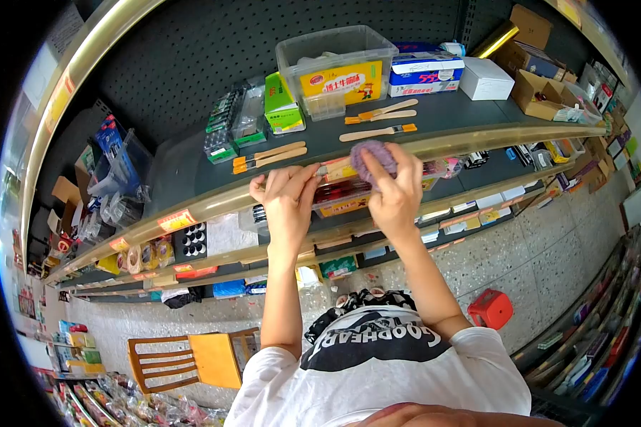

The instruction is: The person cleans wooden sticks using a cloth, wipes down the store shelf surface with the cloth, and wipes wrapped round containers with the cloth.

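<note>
My left hand (288, 203) is closed at the shelf's front rail, its fingertips pinched on what looks like a wooden-handled paintbrush (334, 167), mostly covered by the fingers. In my right hand (394, 196) is a fuzzy purple cloth (369, 160), bunched up and pressed close to the brush's other end. Beyond the hands, several flat paintbrushes lie on the dark shelf: a pair (269, 156) to the left, another pair (381, 112) farther back, and a single paintbrush (377, 133) just behind the cloth.
A clear plastic bin (335, 64) stands at the shelf's back, flanked by a green box (283, 103) and a blue-and-white box (425, 75). A yellowish rail (214, 206) edges the shelf; stocked lower shelves sit beneath. On the floor are a wooden chair (217, 359) and a red stool (490, 309).
</note>
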Available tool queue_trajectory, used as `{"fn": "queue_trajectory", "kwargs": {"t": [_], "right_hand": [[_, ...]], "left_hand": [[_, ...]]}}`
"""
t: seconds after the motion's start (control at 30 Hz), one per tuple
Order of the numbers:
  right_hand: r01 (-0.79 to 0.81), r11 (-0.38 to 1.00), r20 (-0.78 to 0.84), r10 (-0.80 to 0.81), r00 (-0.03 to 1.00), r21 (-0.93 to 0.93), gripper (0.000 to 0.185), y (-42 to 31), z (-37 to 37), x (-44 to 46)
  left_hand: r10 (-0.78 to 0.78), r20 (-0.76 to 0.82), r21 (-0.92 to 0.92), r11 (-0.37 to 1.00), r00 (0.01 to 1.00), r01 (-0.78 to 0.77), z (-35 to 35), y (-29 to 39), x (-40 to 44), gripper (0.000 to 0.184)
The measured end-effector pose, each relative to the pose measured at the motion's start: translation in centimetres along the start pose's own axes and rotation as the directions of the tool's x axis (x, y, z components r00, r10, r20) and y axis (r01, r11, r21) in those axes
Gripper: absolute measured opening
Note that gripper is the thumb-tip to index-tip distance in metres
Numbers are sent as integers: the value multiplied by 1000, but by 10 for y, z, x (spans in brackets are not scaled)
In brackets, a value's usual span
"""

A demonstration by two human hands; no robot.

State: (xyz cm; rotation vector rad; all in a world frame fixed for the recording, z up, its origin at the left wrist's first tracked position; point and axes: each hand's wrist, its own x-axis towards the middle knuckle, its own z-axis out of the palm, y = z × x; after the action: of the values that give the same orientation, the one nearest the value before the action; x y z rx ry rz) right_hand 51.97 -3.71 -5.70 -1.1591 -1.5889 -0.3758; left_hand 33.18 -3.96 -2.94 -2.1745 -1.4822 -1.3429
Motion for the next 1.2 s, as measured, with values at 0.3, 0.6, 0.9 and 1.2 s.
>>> {"fn": "queue_trajectory", "kwargs": {"t": [0.3, 0.6, 0.9, 1.2], "right_hand": [[-137, 984, -130, 121, 984, -116, 60, 42, -26, 7], [-204, 972, -83, 196, 977, -113, 56, 53, -28, 30], [-229, 964, -49, 225, 973, -138, 54, 50, -31, 32], [-226, 964, -58, 219, 974, -141, 53, 50, -31, 33]], "left_hand": [[-16, 27, -76, 997, 999, 18, -8, -1, 3, 20], [-72, 48, 68, 995, 996, 69, -60, -42, 40, 19], [-381, 345, -105, 893, 858, 438, -64, -89, 62, 21], [-459, 442, 27, 866, 771, 500, -55, -102, 65, 24]]}}
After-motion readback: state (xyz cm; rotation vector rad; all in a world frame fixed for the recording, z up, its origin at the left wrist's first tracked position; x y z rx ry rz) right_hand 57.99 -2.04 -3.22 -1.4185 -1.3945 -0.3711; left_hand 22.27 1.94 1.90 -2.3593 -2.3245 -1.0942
